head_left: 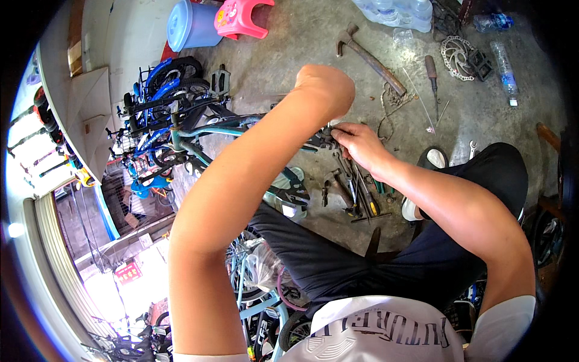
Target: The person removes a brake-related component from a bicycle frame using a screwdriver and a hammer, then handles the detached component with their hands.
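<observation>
My left hand (322, 90) is bent over the bicycle work at centre, fingers curled down and out of sight; what it holds is hidden. Just below it, my right hand (357, 142) pinches a small dark metal part (327, 136) at the end of a teal bicycle frame (193, 134). Beneath my right hand lies a pile of hand tools (356, 193), with pliers and screwdrivers among them. A hammer (377, 63), a long screwdriver (432, 75) and a loose chain (395, 108) lie on the concrete floor (422, 160) beyond my hands.
Blue bicycles (157, 90) stand at left near a blue bucket (193, 30) and pink stool (241, 18). A brake disc (452, 54), bottles (505, 72) and wrench (473, 149) lie on the right. More bicycles (253, 277) crowd behind my left leg; a doorway opens far left.
</observation>
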{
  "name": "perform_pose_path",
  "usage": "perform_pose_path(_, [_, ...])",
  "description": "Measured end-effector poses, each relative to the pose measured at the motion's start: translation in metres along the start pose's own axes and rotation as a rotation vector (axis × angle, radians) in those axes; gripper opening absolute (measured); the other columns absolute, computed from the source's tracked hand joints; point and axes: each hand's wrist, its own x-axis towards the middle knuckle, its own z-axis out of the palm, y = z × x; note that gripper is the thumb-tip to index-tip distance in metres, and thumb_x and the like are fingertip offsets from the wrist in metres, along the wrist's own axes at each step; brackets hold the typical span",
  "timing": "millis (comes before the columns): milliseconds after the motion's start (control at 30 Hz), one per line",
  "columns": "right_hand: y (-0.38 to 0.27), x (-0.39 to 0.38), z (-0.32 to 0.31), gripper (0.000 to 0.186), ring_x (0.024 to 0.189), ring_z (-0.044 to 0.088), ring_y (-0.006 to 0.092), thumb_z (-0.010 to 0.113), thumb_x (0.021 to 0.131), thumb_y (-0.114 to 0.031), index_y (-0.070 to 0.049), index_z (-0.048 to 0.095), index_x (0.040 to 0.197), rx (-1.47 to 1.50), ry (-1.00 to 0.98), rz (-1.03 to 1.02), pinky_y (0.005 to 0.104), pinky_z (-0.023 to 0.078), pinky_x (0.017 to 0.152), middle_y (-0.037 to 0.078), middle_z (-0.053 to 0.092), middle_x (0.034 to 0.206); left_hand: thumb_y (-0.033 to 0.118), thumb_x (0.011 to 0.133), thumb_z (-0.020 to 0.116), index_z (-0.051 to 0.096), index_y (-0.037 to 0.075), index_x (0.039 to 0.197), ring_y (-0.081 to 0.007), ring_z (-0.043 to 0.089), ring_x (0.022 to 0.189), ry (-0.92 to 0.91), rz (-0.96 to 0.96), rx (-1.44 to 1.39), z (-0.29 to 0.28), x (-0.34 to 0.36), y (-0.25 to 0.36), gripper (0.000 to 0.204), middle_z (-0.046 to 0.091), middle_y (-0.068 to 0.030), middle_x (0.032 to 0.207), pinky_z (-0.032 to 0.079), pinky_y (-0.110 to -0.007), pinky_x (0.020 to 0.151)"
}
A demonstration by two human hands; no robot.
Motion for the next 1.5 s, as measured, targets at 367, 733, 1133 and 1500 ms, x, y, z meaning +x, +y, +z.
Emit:
perform_pose_path(367, [0.002, 0.005, 0.001, 0.031, 0.07, 0.052, 0.0082, 0.062, 0.103, -0.023, -0.005, 0.069, 0.127, -0.004, -0.018, -0.004, 0.0265, 0.045, 0.066, -0.003, 0.061, 0.085, 0.022, 0.09, 0.064, 0.061, -0.01, 0.116, -0.0399, 0.075, 0.097, 0.113, -0.055, -0.065, 0.02, -0.006, -0.012, 0.042, 0.075, -0.0252, 0.105, 0.06, -0.046, 0.082])
perform_pose_path(733, [-0.04, 0.029, -0.046, 0.049, 0.124, 0.063, 0.0331, 0.064, 0.097, -0.02, -0.005, 0.055, 0.144, -0.935, -0.45, -0.362, 0.0434, 0.048, 0.106, 0.02, 0.065, 0.134, 0.032, 0.095, 0.062, 0.065, -0.006, 0.113, -0.0344, 0.077, 0.089, 0.293, -0.02, 0.057, 0.033, -0.004, -0.006, 0.042, 0.077, -0.0197, 0.097, 0.06, -0.043, 0.075])
perform_pose_path(1133, [-0.019, 0.03, -0.04, 0.044, 0.12, 0.064, 0.0383, 0.065, 0.086, -0.018, -0.002, 0.068, 0.127, -0.764, -0.375, -0.393, 0.0443, 0.049, 0.103, 0.022, 0.069, 0.127, 0.031, 0.093, 0.06, 0.069, -0.003, 0.106, -0.0367, 0.076, 0.091, 0.335, 0.02, -0.042, 0.04, -0.004, -0.011, 0.038, 0.077, -0.0195, 0.099, 0.059, -0.045, 0.079])
perform_pose_path(1500, [-0.011, 0.03, -0.031, 0.032, 0.108, 0.064, 0.0443, 0.065, 0.084, -0.015, -0.003, 0.073, 0.113, -0.734, -0.257, -0.483, 0.049, 0.05, 0.094, 0.024, 0.07, 0.11, 0.038, 0.089, 0.062, 0.073, 0.0, 0.104, -0.0386, 0.074, 0.094, 0.355, -0.034, -0.179, 0.044, -0.005, -0.018, 0.042, 0.076, -0.0218, 0.099, 0.058, -0.048, 0.084])
